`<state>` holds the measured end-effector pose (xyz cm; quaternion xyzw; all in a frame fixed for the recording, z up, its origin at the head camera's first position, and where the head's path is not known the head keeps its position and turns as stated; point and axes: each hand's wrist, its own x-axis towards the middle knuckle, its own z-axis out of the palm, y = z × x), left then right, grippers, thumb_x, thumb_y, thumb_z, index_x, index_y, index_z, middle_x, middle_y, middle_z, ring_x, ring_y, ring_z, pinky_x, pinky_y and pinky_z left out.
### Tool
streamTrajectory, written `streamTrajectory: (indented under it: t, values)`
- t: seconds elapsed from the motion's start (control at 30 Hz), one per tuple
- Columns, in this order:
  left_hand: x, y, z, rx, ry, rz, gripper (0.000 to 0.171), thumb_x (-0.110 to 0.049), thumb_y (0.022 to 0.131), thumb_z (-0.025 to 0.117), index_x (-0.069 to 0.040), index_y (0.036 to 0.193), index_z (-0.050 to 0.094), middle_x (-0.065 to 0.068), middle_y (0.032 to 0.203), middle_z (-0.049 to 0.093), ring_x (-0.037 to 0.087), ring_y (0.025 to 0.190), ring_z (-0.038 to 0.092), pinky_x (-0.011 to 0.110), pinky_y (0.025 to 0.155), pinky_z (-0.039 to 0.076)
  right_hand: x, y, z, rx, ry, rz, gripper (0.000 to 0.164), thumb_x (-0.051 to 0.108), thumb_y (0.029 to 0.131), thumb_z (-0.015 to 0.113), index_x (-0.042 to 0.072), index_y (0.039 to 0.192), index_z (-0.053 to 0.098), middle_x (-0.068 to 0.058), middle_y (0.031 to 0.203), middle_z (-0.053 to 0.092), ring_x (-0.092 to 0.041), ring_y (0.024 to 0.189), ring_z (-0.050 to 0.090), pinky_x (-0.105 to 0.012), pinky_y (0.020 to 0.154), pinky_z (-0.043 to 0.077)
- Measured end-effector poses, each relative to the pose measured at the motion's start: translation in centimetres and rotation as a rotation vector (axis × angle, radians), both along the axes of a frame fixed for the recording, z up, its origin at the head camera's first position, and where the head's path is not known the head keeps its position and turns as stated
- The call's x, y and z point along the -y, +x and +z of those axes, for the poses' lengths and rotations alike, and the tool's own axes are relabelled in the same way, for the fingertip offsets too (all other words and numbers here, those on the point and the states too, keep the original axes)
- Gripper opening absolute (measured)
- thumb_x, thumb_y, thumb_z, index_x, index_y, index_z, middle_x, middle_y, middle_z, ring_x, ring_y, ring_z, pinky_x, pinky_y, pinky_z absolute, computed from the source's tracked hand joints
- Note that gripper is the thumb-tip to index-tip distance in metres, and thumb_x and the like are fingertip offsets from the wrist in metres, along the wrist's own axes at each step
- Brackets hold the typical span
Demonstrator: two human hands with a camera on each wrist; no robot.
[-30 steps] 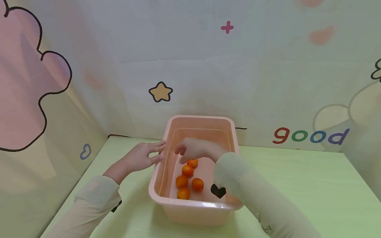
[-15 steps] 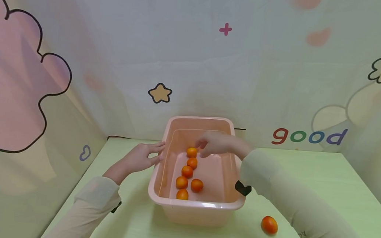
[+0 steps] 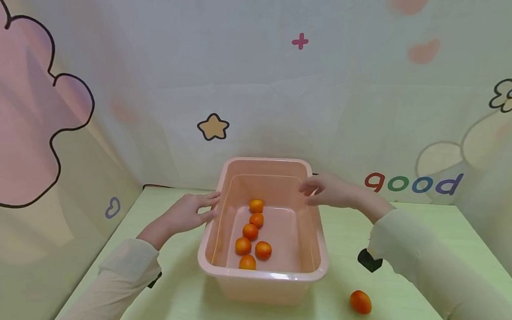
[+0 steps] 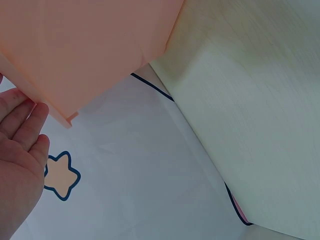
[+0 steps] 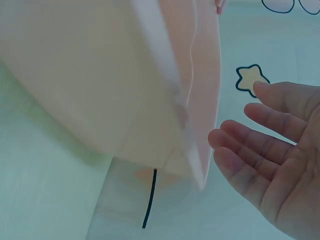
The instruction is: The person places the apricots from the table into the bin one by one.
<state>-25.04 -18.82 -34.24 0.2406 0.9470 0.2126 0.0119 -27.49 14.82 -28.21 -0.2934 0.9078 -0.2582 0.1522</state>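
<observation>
A pink plastic basin stands on the table, with several small round orange fruits on its floor, most of them in a row along the left side. My left hand touches the basin's left rim with nearly straight fingers; in the left wrist view its fingertips lie against the rim's outer side. Over the far right rim hovers my right hand, fingers relaxed and slightly bent. The right wrist view shows its palm bare. One more orange fruit lies on the table, right of the basin.
The pale green table extends on both sides of the basin. A printed cloth backdrop rises close behind the basin and along both sides. Black bands show at the wrists.
My right hand has moved from inside the basin rightward to above its right rim. The fruit on the table, hidden by the right arm at first, is now visible. The left hand has stayed.
</observation>
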Motion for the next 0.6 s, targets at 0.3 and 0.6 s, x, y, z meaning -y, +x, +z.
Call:
streamTrajectory:
  t: [0.3, 0.6]
  values:
    - [0.0, 0.0, 0.0, 0.005, -0.004, 0.005, 0.049, -0.028, 0.087, 0.053, -0.007, 0.13, 0.043, 0.007, 0.136, 0.041, 0.029, 0.117, 0.047, 0.042, 0.093, 0.041, -4.3, 1.7, -1.4, 0.062, -0.052, -0.069, 0.033, 0.017, 0.083, 0.059, 0.004, 0.113, 0.055, -0.013, 0.11, 0.057, -0.026, 0.099, 0.055, -0.037, 0.079, 0.05]
    - [0.0, 0.0, -0.1, 0.01, -0.002, 0.008, 0.049, -0.028, 0.087, 0.053, -0.007, 0.13, 0.043, 0.006, 0.136, 0.041, 0.029, 0.118, 0.046, 0.043, 0.094, 0.04, -6.5, 3.3, -3.2, 0.147, -0.019, -0.114, 0.039, 0.022, 0.081, 0.062, 0.004, 0.115, 0.055, -0.013, 0.111, 0.058, -0.023, 0.095, 0.057, -0.037, 0.077, 0.051]
